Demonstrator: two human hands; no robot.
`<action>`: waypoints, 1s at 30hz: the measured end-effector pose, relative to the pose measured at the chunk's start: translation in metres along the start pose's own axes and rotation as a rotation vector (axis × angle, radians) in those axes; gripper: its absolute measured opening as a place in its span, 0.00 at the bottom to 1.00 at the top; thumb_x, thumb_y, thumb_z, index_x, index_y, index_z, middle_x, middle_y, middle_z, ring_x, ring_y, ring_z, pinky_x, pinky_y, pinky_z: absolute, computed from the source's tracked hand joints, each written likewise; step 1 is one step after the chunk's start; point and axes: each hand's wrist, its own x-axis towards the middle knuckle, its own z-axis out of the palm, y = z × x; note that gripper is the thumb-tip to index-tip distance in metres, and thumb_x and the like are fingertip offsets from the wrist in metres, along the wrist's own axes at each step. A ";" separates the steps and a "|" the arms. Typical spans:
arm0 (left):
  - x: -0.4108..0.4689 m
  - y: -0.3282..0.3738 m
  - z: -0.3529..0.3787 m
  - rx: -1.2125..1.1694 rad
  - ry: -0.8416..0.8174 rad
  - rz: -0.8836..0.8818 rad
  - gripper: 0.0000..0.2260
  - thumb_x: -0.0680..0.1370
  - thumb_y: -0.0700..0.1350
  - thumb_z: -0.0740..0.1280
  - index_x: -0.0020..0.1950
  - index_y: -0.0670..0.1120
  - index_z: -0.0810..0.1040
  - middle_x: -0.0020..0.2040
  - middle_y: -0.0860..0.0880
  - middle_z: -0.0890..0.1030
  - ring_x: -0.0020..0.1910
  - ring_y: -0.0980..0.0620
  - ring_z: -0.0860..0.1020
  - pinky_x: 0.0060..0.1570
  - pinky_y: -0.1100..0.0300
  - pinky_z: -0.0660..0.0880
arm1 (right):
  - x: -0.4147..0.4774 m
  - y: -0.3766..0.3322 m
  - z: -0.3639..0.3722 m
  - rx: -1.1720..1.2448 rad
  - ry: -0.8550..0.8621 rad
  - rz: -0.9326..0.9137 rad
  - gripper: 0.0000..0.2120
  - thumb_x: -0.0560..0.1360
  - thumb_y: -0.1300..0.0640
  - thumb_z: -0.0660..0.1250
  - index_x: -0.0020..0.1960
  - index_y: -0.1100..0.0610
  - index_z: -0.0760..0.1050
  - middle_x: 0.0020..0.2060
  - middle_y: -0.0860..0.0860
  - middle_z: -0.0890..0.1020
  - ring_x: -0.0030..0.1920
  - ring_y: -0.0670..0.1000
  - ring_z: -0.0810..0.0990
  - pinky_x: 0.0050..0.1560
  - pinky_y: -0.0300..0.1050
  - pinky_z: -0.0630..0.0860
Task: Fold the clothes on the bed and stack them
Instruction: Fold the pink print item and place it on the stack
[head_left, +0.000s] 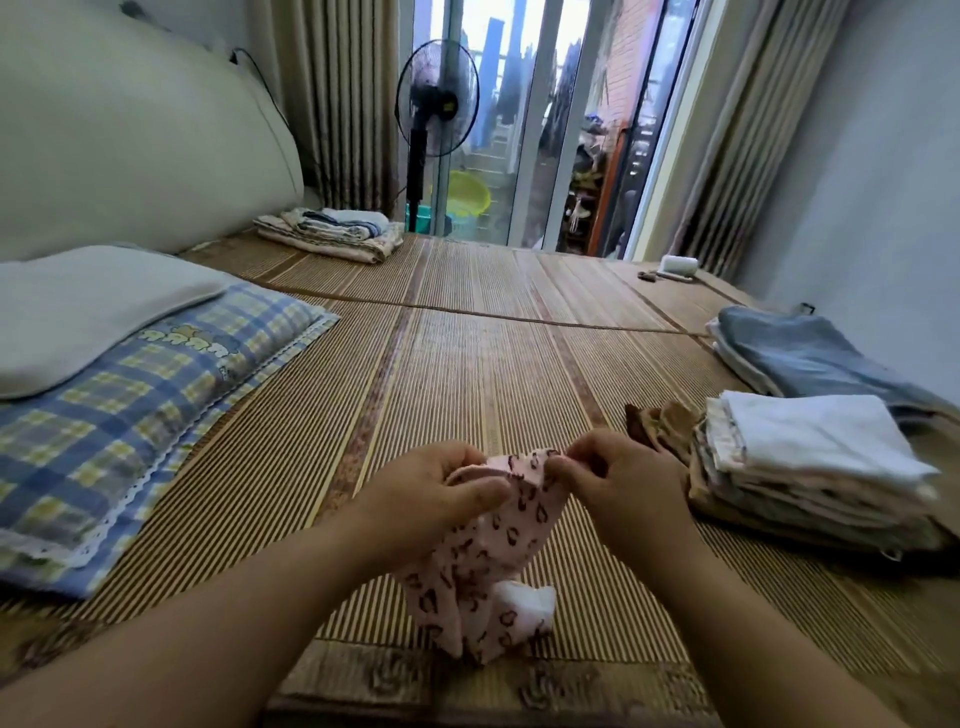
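Observation:
A small pink garment with a dark leopard print (488, 566) hangs bunched over the bamboo bed mat (467, 364), its lower end touching the mat. My left hand (431, 499) pinches its top edge on the left, and my right hand (618, 483) pinches the same edge on the right. To the right lies a stack of folded clothes (810, 478) with a white piece on top. Behind it sits a second folded pile topped by grey-blue cloth (810, 353). A brown printed piece (660, 421) lies beside the near stack.
A plaid pillow (130, 415) with a grey pillow (88, 312) on it fills the left side. Folded bedding (332, 234) lies at the far left by a standing fan (434, 114). A white roll (678, 265) sits at the far right. Glass doors stand behind the bed.

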 end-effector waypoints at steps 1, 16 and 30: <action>0.000 -0.001 -0.001 0.064 -0.048 -0.010 0.16 0.63 0.62 0.73 0.48 0.63 0.77 0.40 0.58 0.82 0.39 0.61 0.82 0.38 0.61 0.80 | 0.002 0.002 0.001 0.089 -0.035 0.064 0.09 0.72 0.48 0.70 0.36 0.45 0.73 0.32 0.45 0.79 0.34 0.42 0.78 0.34 0.35 0.74; 0.010 -0.009 0.006 0.384 -0.243 -0.053 0.06 0.69 0.49 0.68 0.40 0.61 0.76 0.38 0.56 0.79 0.37 0.59 0.79 0.31 0.67 0.73 | -0.021 -0.003 0.028 0.005 -0.266 -0.221 0.10 0.75 0.58 0.65 0.53 0.51 0.81 0.41 0.45 0.82 0.40 0.42 0.79 0.41 0.40 0.78; 0.019 0.016 -0.054 0.214 0.034 0.027 0.05 0.74 0.43 0.70 0.41 0.53 0.79 0.38 0.55 0.82 0.37 0.62 0.81 0.30 0.72 0.73 | 0.027 -0.014 -0.067 0.782 -0.197 0.216 0.10 0.67 0.53 0.70 0.47 0.53 0.83 0.40 0.56 0.86 0.41 0.55 0.85 0.38 0.44 0.82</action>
